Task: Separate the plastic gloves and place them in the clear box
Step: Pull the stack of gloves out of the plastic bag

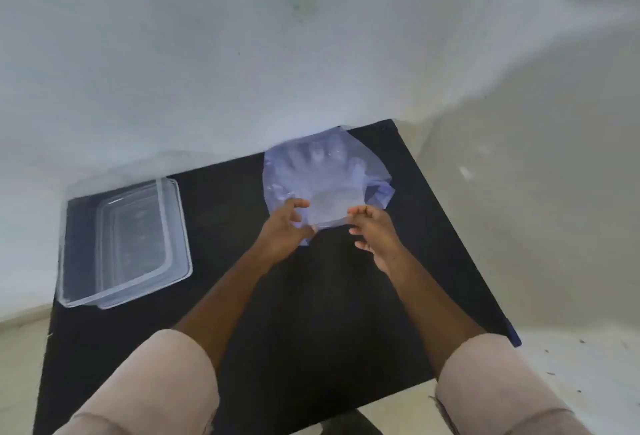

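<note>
1. I see the plastic gloves [325,178] as a thin, bluish, see-through bundle at the far edge of the black table [242,296], against the white wall [242,53]. Pale finger shapes show through the film near its top; the picture is too soft for me to count the layers.
2. I can read no brand, label or writing anywhere; the film and the box look plain, and the frame is blurred.
3. My left hand [285,226] pinches the gloves' near-left corner, thumb and fingers closed on the film.
4. My right hand [372,230] sits at the gloves' near-right corner, fingertips curled in at the edge of the film. It seems to touch the plastic, but I cannot tell whether it truly grips it.
5. The bundle spreads away from both hands toward the wall, its near edge stretched between them; whether it rests on the table or is lifted off it, I cannot tell.
6. The clear box [121,244] stands well to the left of the gloves, on the same table, open side up, near the table's left edge. Faint shapes show through its bottom; I cannot make them out.
7. On my side of the gloves, both bare forearms run back to pale pink sleeves [156,382].
</note>
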Motion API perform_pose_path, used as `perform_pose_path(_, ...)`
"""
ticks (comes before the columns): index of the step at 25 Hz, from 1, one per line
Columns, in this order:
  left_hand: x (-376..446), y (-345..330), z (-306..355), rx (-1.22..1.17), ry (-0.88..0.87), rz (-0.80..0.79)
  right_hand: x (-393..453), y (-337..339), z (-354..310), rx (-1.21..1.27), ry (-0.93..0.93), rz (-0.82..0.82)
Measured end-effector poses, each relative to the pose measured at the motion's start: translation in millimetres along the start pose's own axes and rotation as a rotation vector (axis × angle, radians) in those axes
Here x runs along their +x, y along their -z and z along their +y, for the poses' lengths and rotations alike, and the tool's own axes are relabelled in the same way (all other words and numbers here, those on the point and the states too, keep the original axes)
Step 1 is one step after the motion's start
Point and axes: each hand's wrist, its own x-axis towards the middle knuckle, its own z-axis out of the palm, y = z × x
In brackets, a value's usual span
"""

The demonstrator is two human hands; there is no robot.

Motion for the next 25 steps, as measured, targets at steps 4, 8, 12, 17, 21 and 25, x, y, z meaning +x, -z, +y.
perform_pose_path(4,21.9,-27.9,-10.4,0.731,-0.044,0.050,50.3,0.9,9.0,-0.081,-0.068,0.307)
perform_pose_path(8,51.7,-42.0,-12.9,0.821,0.002,0.025,79.4,-7.7,6.4,-0.144,0.009,0.366)
perform_pose_path(12,74.8,-42.0,-10.1,0.831,-0.001,0.048,102.2,-10.2,4.6,-0.246,-0.009,0.359)
perform_pose_path(17,83.9,-32.4,-2.5,0.670,0.040,0.082,106.0,-23.6,-4.1,-0.011,0.095,0.326)
perform_pose_path(21,87.3,-25.0,0.3,0.596,0.047,0.118,106.4,-47.4,-4.7,0.353,-0.063,0.226)
perform_pose_path(25,86.6,-14.3,-4.8,0.600,0.070,0.098,84.4,-44.4,-7.3,0.338,-0.135,0.253)
